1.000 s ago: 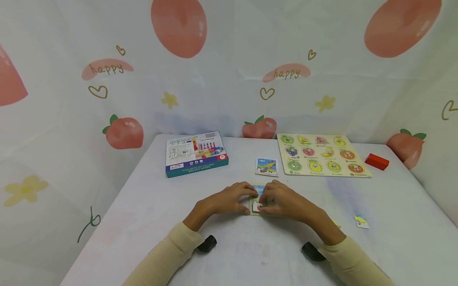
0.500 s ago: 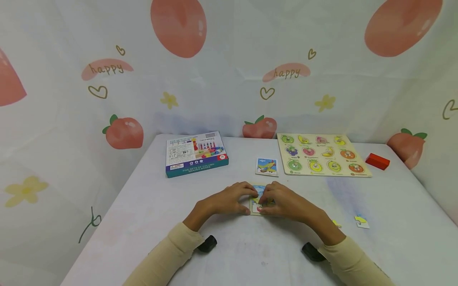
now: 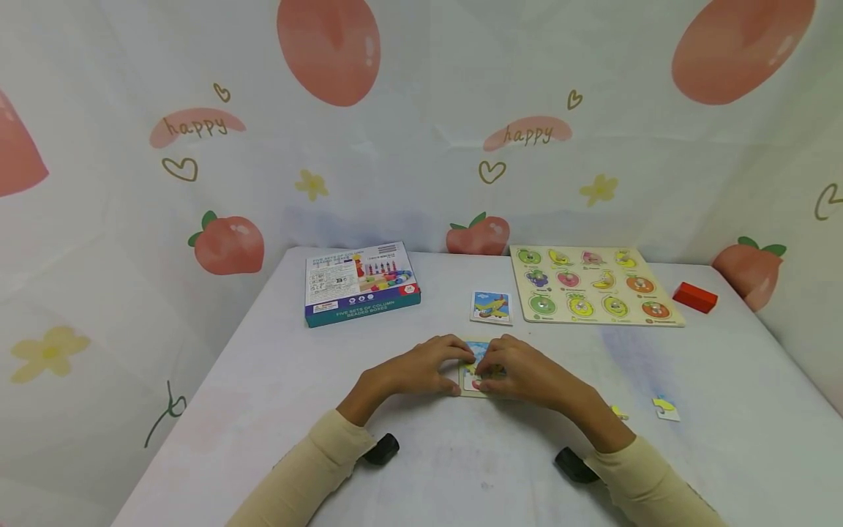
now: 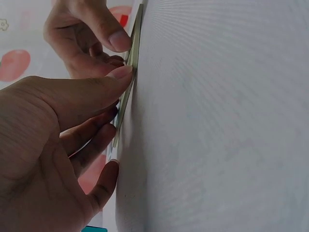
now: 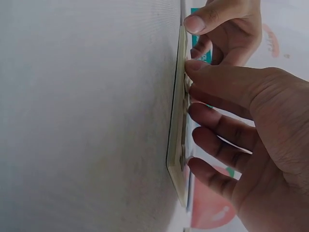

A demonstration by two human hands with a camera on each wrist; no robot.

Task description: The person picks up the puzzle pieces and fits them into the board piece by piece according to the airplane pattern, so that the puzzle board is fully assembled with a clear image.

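Observation:
A small jigsaw puzzle board with a light wooden rim lies between both hands in the head view. My left hand holds its left side, thumb at the near corner and fingertips farther up. Thumb and index finger of my right hand pinch a puzzle piece with white and red print at the board's lower left. The other right fingers rest over the board and cover its right part. In the right wrist view the board's edge appears side-on, thin and pale, with slightly raised pieces along it.
Loose puzzle pieces lie to the right, one yellow and white, another beside the right forearm. Behind are an airplane picture card, a fruit peg board, a red block and a boxed bead set.
The puzzle piece under my right fingertips has settled lower and flatter against the board. Both hands have stayed almost in place.

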